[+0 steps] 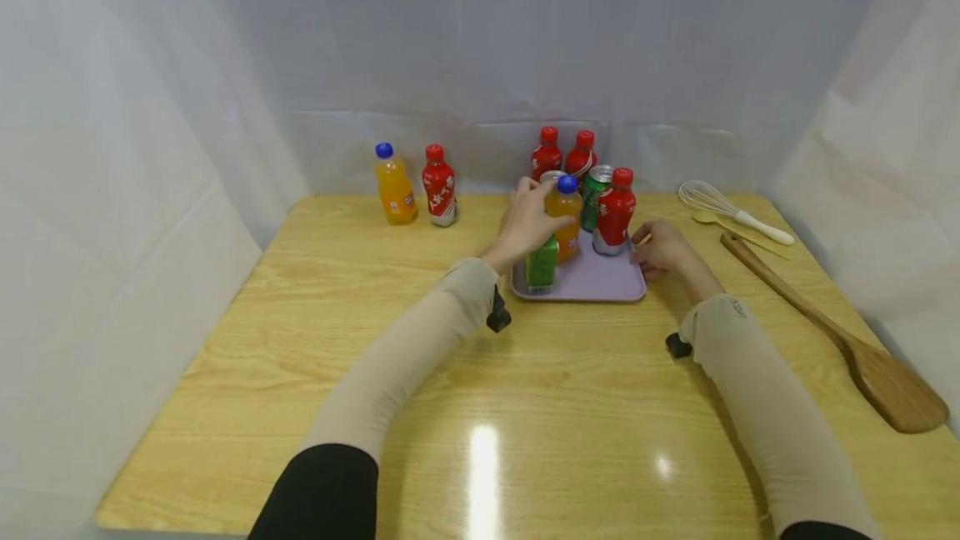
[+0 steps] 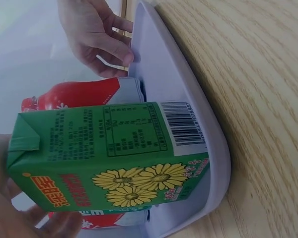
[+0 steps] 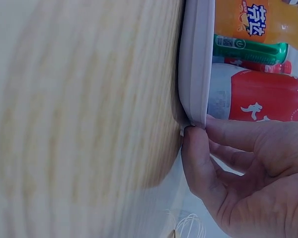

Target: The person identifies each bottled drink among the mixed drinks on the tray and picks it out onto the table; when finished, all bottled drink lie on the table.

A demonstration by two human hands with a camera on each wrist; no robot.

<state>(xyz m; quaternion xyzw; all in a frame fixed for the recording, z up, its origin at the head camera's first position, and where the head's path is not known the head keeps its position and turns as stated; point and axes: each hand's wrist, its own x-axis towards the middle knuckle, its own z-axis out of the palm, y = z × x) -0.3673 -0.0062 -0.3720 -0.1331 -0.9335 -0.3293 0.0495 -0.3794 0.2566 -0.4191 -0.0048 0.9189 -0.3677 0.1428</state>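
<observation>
My left hand [image 1: 525,225] curls around an orange soda bottle [image 1: 567,245] with a blue cap, which stands upright over a lilac tray [image 1: 607,280]. In the left wrist view a green drink carton [image 2: 84,139] with yellow flowers hides that bottle. The carton stands at the tray's front left corner. My right hand [image 1: 662,247] pinches the tray's right rim between thumb and fingers, as the right wrist view shows. Close to it stands a red bottle [image 1: 615,215] with a white lower part. A green can [image 1: 592,205] is just behind.
Two more red bottles [image 1: 547,158] stand at the back, by the wall sheet. Farther left are another orange soda bottle [image 1: 395,190] and a red bottle [image 1: 439,188]. On the right lie a whisk [image 1: 738,212], a yellow spoon [image 1: 738,232] and a long wooden spatula [image 1: 832,332].
</observation>
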